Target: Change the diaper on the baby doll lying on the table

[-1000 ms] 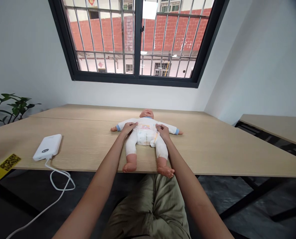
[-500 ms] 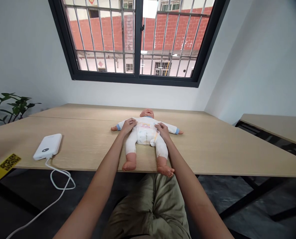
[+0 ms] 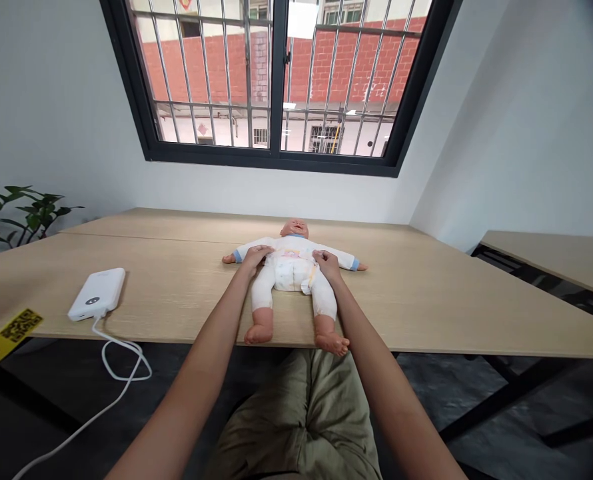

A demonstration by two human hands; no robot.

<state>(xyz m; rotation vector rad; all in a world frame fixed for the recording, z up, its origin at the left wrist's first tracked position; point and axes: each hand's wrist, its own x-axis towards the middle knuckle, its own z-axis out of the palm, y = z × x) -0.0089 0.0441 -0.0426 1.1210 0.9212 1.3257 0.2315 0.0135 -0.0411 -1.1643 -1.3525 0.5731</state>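
Note:
A baby doll (image 3: pixel 297 229) lies on its back on the table, arms spread to both sides and feet toward me. It wears a white top with blue cuffs and white leggings, and a white diaper (image 3: pixel 294 273) with a coloured print wraps its hips. My left hand (image 3: pixel 257 257) is closed at the diaper's waist on the left, fingertips pressed at its edge. On the opposite side, my right hand (image 3: pixel 328 261) pinches the waist edge, thumb and fingers together. A yellowish tab shows below the right fingers. What lies under the fingertips is partly hidden.
A white power bank (image 3: pixel 96 295) with a white cable (image 3: pixel 126 381) rests at the table's left front, the cable hanging over the edge. A yellow tag (image 3: pixel 9 339) is at the front-left edge. The wooden table (image 3: pixel 426 293) reaches the wall below a barred window.
My left hand has settled slightly lower, its knuckles flatter. My right fingers have shifted a little at the waist edge. The doll stays in place.

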